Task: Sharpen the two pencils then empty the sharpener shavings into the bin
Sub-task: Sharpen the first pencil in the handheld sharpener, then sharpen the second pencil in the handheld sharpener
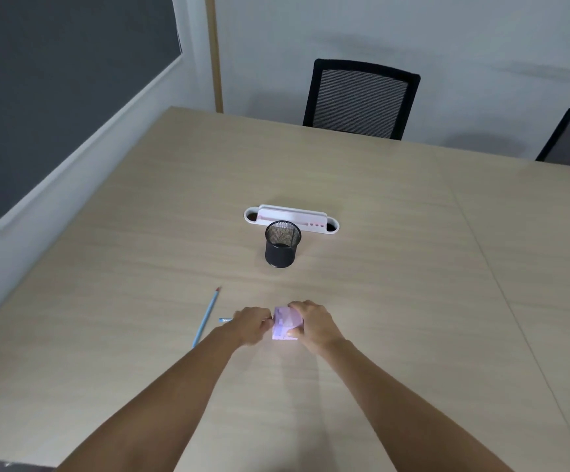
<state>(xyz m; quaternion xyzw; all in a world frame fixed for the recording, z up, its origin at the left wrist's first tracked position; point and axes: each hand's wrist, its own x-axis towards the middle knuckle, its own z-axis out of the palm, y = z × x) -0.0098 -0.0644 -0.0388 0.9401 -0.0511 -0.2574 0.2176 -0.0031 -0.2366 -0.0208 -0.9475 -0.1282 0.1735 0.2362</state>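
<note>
Nearest to the viewer, two bare forearms are stretched forward over a pale wood-grain tabletop (pixel 413 267). A small lilac box-shaped sharpener (pixel 286 324) is gripped on its right side by the right hand (pixel 312 324), fingers curled over the top and thumb pressed against the near edge. The left hand (pixel 250 324) is closed against the sharpener's left side, and a short blue stub of a pencil (pixel 225 320) is seen poking out from behind that hand; whether it is pinched by the fingers cannot be told. Just left of the hands, a second blue pencil (pixel 207 315) is laid flat on the tabletop, its sharpened tip pointed away from the viewer. Farther out, near the middle of the tabletop, a black mesh cup (pixel 282 245) is stood upright. Directly behind it, a white oblong cable tray (pixel 333 229) is set into the surface. Beyond the far edge, two black mesh-backed chairs (pixel 362 100) are placed against a white wall, and a dark board (pixel 55 80) is mounted on the left wall.
</note>
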